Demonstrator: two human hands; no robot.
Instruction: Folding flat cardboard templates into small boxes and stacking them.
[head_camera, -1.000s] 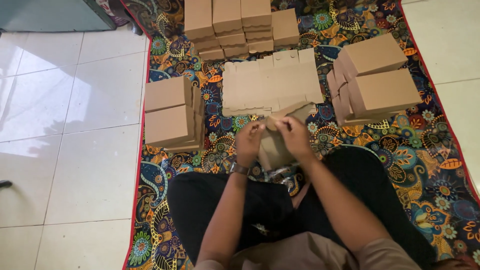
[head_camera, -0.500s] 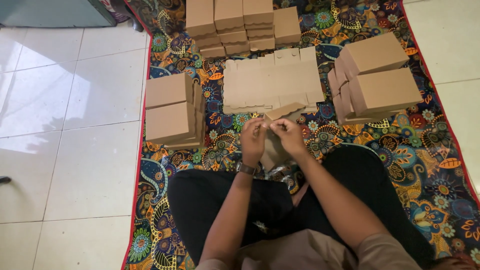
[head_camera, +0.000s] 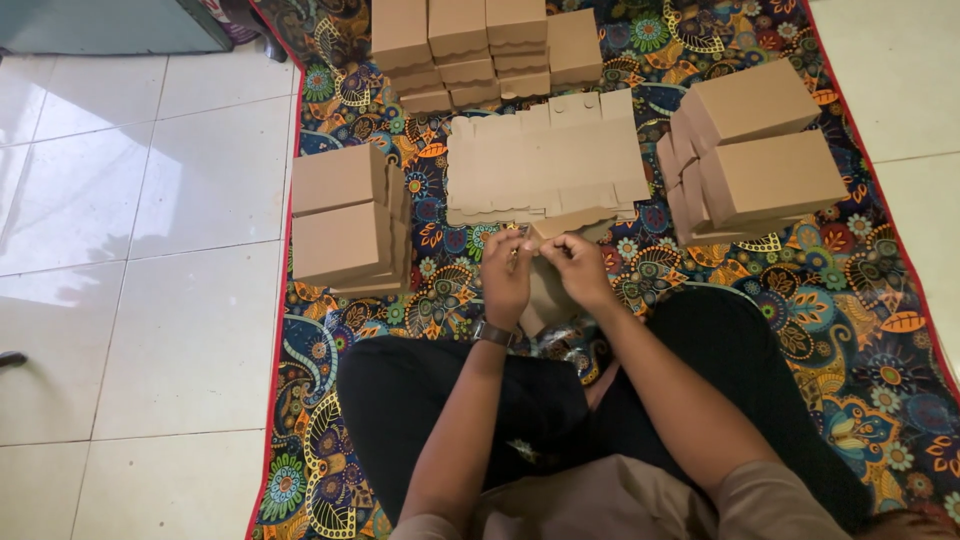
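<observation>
I sit cross-legged on a patterned rug (head_camera: 860, 330). My left hand (head_camera: 506, 276) and my right hand (head_camera: 577, 268) are close together in front of my knees, both gripping a brown cardboard box piece (head_camera: 545, 300) that is partly folded. A flap of it (head_camera: 572, 222) sticks up beyond my fingers. The lower part of the piece is hidden between my hands and legs. A watch is on my left wrist.
A stack of flat cardboard blanks (head_camera: 545, 170) lies just beyond my hands. Folded brown boxes stand in piles at the left (head_camera: 340, 215), at the right (head_camera: 760, 150) and at the far end (head_camera: 480, 40). White floor tiles (head_camera: 150, 300) border the rug.
My hands have lifted slightly and drawn together at the top edge of the cardboard piece, and the flap has shifted between my fingers.
</observation>
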